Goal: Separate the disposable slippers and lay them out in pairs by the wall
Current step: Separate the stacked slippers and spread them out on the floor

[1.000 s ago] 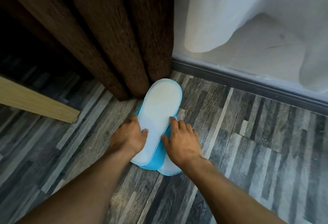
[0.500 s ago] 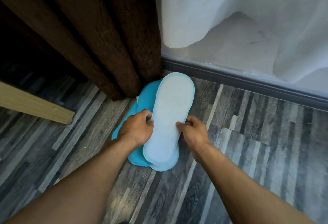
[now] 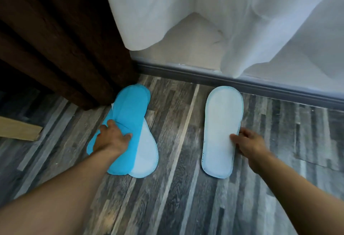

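Slipper (image 3: 221, 132) lies touching right hand (image 3: 250, 146), apparently flat.

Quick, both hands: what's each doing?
Left hand: open, pressing flat on the blue slipper stack.
Right hand: pinching the separated white slipper's edge.

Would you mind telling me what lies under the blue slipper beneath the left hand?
Under the blue slipper a white sole sticks out at its right. The left hand presses on top. How many more are stacked there is hidden.

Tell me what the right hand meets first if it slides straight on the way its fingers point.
The right hand points left, and its fingertips already touch the white slipper; beyond it lies bare floor, then the blue slipper stack.
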